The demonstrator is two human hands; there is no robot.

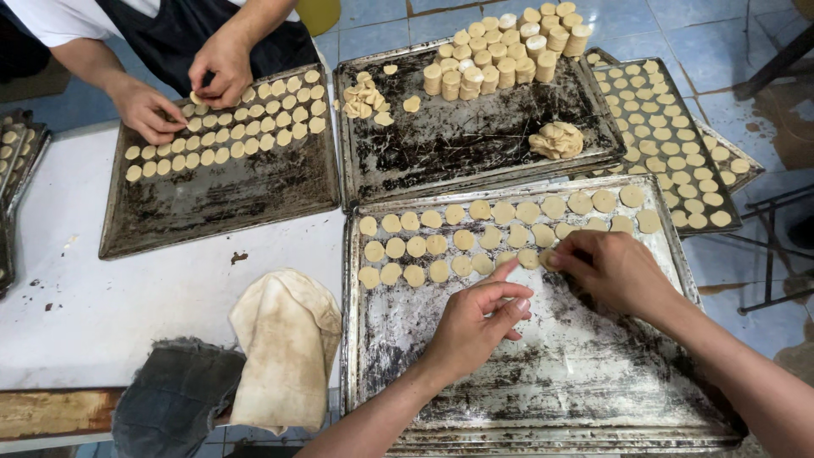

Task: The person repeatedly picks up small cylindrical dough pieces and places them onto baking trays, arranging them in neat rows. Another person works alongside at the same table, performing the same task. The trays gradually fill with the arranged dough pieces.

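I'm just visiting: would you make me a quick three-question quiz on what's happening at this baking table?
1. True or false: the right hand touches a dough disc on the near tray.
2. The stacked dough cylinders stand on which tray? A) near tray B) middle far tray C) the other person's tray
3. What lies on the table left of the near tray?

Key: 1 true; 2 B; 3 a crumpled cream cloth, beside a grey cloth.
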